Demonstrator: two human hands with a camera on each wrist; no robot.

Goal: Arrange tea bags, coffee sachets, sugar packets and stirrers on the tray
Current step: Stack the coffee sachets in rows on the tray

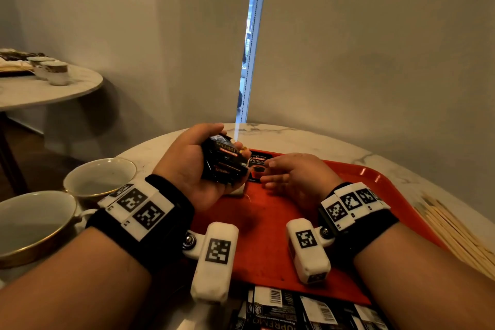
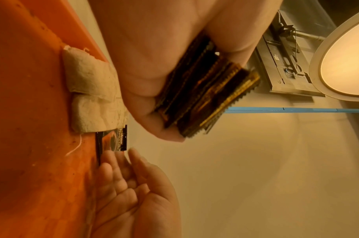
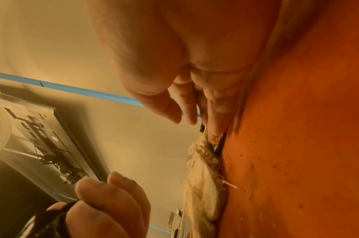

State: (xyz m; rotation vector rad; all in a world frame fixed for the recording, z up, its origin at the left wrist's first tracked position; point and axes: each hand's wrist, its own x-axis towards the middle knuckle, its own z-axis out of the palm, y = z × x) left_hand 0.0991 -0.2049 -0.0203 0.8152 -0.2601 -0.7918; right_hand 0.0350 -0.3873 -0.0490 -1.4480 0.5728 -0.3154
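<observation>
The left hand (image 1: 197, 166) is gripping a stack of black coffee sachets (image 1: 225, 162), fingers and thumb curled round the bundle, and is holding it raised above the far left part of the flat red plastic tray (image 1: 267, 238). The tray is lying on the round white marble counter (image 1: 308, 139). The right hand (image 1: 297, 175) is resting low over the far middle of the tray with its fingers (image 2: 105, 169) stretched out and nearly straight, their tips touching a single black coffee sachet (image 1: 257, 169) that is lying flat on the tray. Just left of that sachet, two white paper tea bags (image 2: 93, 90) are lying side by side on the tray, a thin white string (image 2: 74, 148) trailing from them.

Off the tray's right edge, a bundle of pale wooden stirrers (image 1: 455, 233) is lying on the counter. Off its near edge, more black sachets with white barcode panels (image 1: 300, 308) are lying spread out. Left of the tray, two white gold-rimmed cups (image 1: 67, 201) are standing on the counter.
</observation>
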